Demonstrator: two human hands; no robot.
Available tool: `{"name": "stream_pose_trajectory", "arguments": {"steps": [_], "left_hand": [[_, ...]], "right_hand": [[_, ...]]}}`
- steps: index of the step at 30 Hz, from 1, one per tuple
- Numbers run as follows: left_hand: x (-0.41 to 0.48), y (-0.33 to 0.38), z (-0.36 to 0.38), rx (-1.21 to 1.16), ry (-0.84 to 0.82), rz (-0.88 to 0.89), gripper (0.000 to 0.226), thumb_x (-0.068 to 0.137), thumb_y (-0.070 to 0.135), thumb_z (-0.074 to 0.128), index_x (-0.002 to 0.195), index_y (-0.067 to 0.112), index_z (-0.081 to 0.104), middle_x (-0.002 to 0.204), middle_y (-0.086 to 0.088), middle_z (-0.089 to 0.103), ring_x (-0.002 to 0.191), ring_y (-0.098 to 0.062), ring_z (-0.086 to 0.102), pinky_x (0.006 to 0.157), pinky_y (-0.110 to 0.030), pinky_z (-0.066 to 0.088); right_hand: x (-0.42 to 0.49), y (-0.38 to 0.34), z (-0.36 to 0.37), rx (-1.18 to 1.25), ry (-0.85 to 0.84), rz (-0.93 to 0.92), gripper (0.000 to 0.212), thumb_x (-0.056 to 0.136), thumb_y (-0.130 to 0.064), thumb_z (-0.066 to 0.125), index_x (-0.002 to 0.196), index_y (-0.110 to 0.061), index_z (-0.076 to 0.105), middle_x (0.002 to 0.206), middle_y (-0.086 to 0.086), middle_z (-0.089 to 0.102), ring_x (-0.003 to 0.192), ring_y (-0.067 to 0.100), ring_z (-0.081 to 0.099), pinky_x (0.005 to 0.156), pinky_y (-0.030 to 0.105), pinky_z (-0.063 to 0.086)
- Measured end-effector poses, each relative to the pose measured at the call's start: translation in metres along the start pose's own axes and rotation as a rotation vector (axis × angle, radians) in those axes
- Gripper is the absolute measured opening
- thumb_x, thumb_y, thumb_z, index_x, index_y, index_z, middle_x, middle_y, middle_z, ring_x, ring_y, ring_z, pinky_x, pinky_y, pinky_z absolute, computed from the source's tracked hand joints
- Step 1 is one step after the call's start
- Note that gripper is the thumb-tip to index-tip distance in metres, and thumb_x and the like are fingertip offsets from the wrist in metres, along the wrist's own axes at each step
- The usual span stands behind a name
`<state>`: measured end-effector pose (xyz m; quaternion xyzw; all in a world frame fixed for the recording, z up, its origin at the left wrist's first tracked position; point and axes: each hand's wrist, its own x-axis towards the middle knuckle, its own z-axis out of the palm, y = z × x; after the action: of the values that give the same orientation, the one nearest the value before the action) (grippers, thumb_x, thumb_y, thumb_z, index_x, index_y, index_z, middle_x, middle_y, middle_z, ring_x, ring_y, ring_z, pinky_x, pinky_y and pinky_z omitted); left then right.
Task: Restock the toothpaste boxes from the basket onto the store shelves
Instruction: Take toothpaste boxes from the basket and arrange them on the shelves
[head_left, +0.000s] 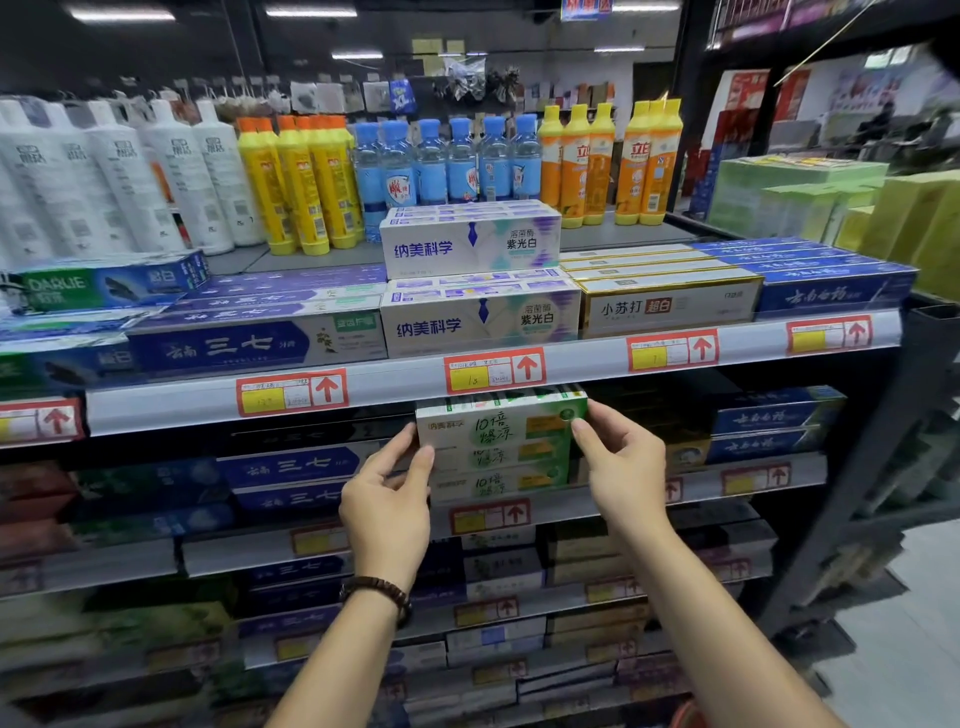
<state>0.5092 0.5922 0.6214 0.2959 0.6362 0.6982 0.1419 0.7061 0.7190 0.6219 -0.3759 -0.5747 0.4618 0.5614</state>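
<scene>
A green-and-white toothpaste box tops a stack of matching boxes on the second shelf, just under the upper shelf's price rail. My left hand holds the top box's left end with thumb and fingertips. On the right end, my right hand pinches the same box. The basket is out of sight, except perhaps for a reddish rim at the bottom edge.
The upper shelf carries white-purple toothpaste boxes, gold-edged boxes, blue boxes and detergent bottles behind. Blue boxes flank the stack on the left. Lower shelves hold more boxes. A black upright ends the shelving on the right.
</scene>
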Motion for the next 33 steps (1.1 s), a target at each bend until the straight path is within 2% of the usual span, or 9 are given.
{"name": "stream_pose_trajectory", "arguments": {"steps": [3, 5, 8, 14, 19, 24, 26, 29, 33], "left_hand": [[0.002, 0.0, 0.001, 0.044, 0.003, 0.029, 0.036, 0.093, 0.028, 0.079, 0.127, 0.038, 0.072, 0.115, 0.012, 0.076, 0.099, -0.005, 0.073, 0.093, -0.033, 0.061], [0.005, 0.0, 0.002, 0.074, -0.002, 0.049, 0.039, 0.092, 0.023, 0.08, 0.13, 0.03, 0.072, 0.118, 0.014, 0.074, 0.099, 0.006, 0.068, 0.096, -0.026, 0.058], [0.009, -0.002, 0.003, 0.123, -0.002, 0.063, 0.041, 0.091, 0.022, 0.082, 0.13, 0.025, 0.072, 0.125, 0.012, 0.07, 0.09, 0.019, 0.06, 0.087, -0.011, 0.048], [0.015, -0.007, 0.006, 0.182, 0.041, 0.047, 0.041, 0.09, 0.02, 0.083, 0.129, 0.021, 0.073, 0.116, 0.006, 0.072, 0.089, 0.008, 0.062, 0.074, -0.007, 0.046], [0.016, -0.006, 0.007, 0.249, 0.079, 0.06, 0.039, 0.089, 0.018, 0.084, 0.127, 0.018, 0.075, 0.107, 0.001, 0.074, 0.085, -0.008, 0.068, 0.072, -0.009, 0.046], [0.019, -0.004, 0.007, 0.258, 0.101, 0.045, 0.037, 0.086, 0.016, 0.086, 0.122, 0.017, 0.077, 0.092, -0.005, 0.078, 0.076, -0.014, 0.07, 0.083, -0.035, 0.062], [0.019, -0.003, 0.006, 0.261, 0.11, 0.046, 0.033, 0.086, 0.016, 0.086, 0.118, 0.017, 0.079, 0.089, 0.002, 0.076, 0.079, -0.011, 0.07, 0.085, -0.034, 0.061], [0.018, 0.0, 0.006, 0.281, 0.119, 0.042, 0.026, 0.085, 0.018, 0.086, 0.111, 0.019, 0.08, 0.086, 0.01, 0.072, 0.082, -0.008, 0.069, 0.087, -0.03, 0.058], [0.016, 0.005, 0.007, 0.298, 0.122, 0.039, 0.017, 0.086, 0.018, 0.085, 0.099, 0.025, 0.077, 0.08, 0.02, 0.066, 0.08, 0.003, 0.064, 0.083, -0.028, 0.056]], "right_hand": [[0.008, 0.006, 0.0, -0.045, 0.001, 0.006, 0.03, 0.103, -0.018, 0.069, 0.133, -0.02, 0.074, 0.121, -0.01, 0.078, 0.115, 0.004, 0.071, 0.099, 0.035, 0.061], [0.013, 0.01, -0.001, -0.074, -0.011, 0.015, 0.031, 0.101, -0.019, 0.071, 0.132, -0.019, 0.074, 0.123, -0.008, 0.077, 0.118, 0.007, 0.07, 0.1, 0.039, 0.061], [0.016, 0.014, 0.0, -0.112, -0.028, 0.015, 0.029, 0.098, -0.018, 0.076, 0.127, -0.019, 0.076, 0.119, -0.008, 0.078, 0.116, 0.009, 0.071, 0.1, 0.042, 0.062], [0.018, 0.012, 0.0, -0.185, -0.041, 0.005, 0.03, 0.097, -0.023, 0.077, 0.126, -0.022, 0.076, 0.119, -0.011, 0.078, 0.116, 0.007, 0.07, 0.099, 0.044, 0.061], [0.017, 0.008, 0.0, -0.253, -0.048, -0.004, 0.027, 0.098, -0.023, 0.075, 0.125, -0.026, 0.076, 0.114, -0.015, 0.078, 0.111, 0.003, 0.071, 0.096, 0.042, 0.063], [0.016, 0.008, -0.001, -0.29, -0.06, 0.003, 0.029, 0.097, -0.024, 0.076, 0.125, -0.028, 0.075, 0.113, -0.016, 0.077, 0.109, 0.003, 0.071, 0.094, 0.042, 0.064], [0.016, 0.009, -0.001, -0.324, -0.06, -0.013, 0.032, 0.093, -0.034, 0.077, 0.125, -0.029, 0.075, 0.114, -0.016, 0.077, 0.111, 0.003, 0.07, 0.095, 0.043, 0.063], [0.019, 0.017, -0.002, -0.339, -0.041, -0.025, 0.056, 0.078, -0.06, 0.071, 0.126, -0.03, 0.074, 0.118, -0.015, 0.076, 0.116, 0.009, 0.07, 0.097, 0.045, 0.062], [0.022, 0.017, -0.001, -0.327, -0.038, -0.013, 0.054, 0.079, -0.055, 0.074, 0.127, -0.03, 0.074, 0.119, -0.014, 0.076, 0.116, 0.009, 0.07, 0.099, 0.045, 0.061]]}}
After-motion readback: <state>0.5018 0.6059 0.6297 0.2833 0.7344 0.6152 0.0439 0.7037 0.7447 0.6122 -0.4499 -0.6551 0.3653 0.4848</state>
